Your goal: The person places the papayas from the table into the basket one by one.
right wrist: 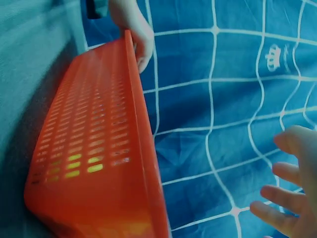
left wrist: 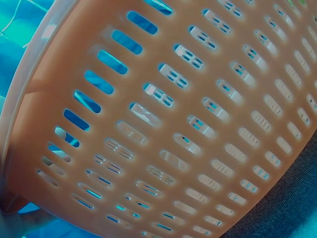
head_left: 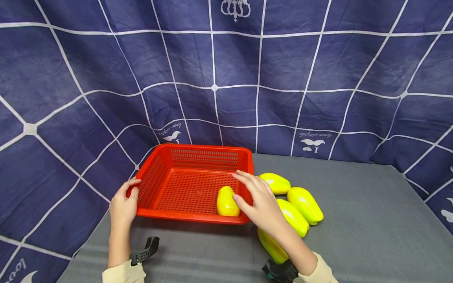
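Observation:
A red plastic basket [head_left: 191,216] with slotted walls stands on the grey surface. My left hand [head_left: 123,206] grips its left rim, thumb on the inner side; the right wrist view shows that hand [right wrist: 137,34] at the far end of the rim. One yellow papaya [head_left: 226,201] lies inside, in the near right corner. Over the right rim is my right hand [head_left: 263,204], fingers spread and holding nothing, its thumb overlapping the papaya in the head view. In the right wrist view its loosely bent fingers [right wrist: 282,198] show above the rim. The left wrist view holds mostly the basket wall [left wrist: 163,119].
Several yellow-green papayas [head_left: 305,205] lie close together just right of the basket, one partly beneath my right forearm. Grey cloth [head_left: 371,220] covers the table. A blue curtain with white lines [head_left: 283,70] hangs behind and on the left.

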### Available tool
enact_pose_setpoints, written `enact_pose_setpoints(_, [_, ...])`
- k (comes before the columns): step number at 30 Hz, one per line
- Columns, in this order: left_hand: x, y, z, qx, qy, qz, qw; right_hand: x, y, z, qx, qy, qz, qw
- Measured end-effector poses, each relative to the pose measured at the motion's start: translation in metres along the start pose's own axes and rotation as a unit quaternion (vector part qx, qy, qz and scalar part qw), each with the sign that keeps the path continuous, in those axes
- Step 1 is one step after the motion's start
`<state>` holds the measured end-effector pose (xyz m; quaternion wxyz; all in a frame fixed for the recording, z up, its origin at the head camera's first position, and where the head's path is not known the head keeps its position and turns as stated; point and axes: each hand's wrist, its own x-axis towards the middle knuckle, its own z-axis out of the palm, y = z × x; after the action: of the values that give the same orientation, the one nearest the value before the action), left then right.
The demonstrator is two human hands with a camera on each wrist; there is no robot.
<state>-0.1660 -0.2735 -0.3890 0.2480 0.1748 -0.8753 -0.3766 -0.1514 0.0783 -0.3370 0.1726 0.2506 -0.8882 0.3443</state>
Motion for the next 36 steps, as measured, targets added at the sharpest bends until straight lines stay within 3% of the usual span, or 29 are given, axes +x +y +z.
enact_pose_setpoints(14, [0.001, -0.001, 0.001, 0.0, 0.0, 0.001, 1.0, -0.049, 0.022, -0.027, -0.038, 0.114, -0.081, 0.9894])
enact_pose_setpoints(24, [0.001, -0.003, 0.002, -0.004, 0.003, 0.0, 1.0, -0.089, 0.051, -0.026, -0.072, 0.104, -0.072, 0.9894])
enact_pose_setpoints(36, [0.001, -0.001, 0.001, 0.0, 0.006, 0.006, 1.0, -0.124, 0.073, 0.0, -0.139, 0.09, -0.04, 0.9853])
